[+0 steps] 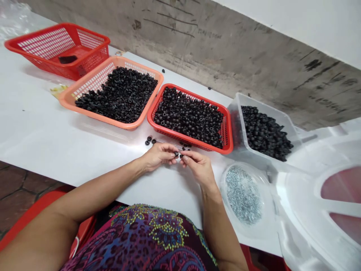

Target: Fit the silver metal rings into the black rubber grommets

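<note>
Black pieces [176, 154], one pinched by the left hand [158, 156] and one by the right hand [199, 168], are near the filled red basket [191, 139], held with fingertips probably because they are tiny.

Bright, diffuse light covers the table [36, 128], leaving soft shadows below the right hand [200, 167] and along the orange basket [98, 117]. White plastic [296, 190] at right looks washed out; black parts [191, 116] merge darkly. Wide-angle stretching shows toward the edges; the far-left bag [14, 19] is soft.
</note>
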A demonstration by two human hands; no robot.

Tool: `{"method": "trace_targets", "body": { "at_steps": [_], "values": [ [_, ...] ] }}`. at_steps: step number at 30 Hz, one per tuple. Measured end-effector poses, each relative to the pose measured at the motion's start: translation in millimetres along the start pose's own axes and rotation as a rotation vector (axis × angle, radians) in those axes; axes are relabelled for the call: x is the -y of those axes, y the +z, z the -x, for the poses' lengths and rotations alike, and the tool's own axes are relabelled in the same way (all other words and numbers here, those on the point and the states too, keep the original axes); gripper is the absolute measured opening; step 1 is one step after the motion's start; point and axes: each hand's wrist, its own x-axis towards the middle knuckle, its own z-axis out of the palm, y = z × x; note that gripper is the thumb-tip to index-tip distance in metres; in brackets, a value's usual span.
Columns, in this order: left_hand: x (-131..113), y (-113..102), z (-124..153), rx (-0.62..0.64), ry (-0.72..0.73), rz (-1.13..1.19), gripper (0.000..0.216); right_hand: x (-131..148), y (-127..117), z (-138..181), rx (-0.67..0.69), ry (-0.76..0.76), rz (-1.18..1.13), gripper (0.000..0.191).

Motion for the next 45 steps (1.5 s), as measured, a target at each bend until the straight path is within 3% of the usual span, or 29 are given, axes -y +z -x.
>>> {"method": "trace_targets", "body": {
  "at_steps": [5,14,20,30,34,40,45],
  "values": [
    [2,3,1,-0.040,0.041,-0.120,0.020,-3,4,1,-0.084,-0.023,0.081,0.015],
    [-1,10,3,-0.109,0.136,-0.274,0.020,-6,7,2,-0.095,-0.150,0.291,0.011],
    [0,9,4,-0.080,0.200,-0.419,0.015,-8,9,3,-0.152,-0.330,0.522,0.011],
    [5,6,3,-0.075,0.287,-0.646,0.016,-11,9,3,-0.106,-0.502,0.720,0.015],
    [3,5,4,-0.041,0.290,-0.740,0.018,-11,10,3,-0.104,-0.446,0.666,0.016],
    [-7,6,8,0.033,0.213,-0.654,0.019,-2,8,5,-0.034,-0.163,0.365,0.011],
    [-8,7,10,0.025,0.182,-0.615,0.019,2,5,3,0.001,0.006,0.179,0.014]
  ]
}}
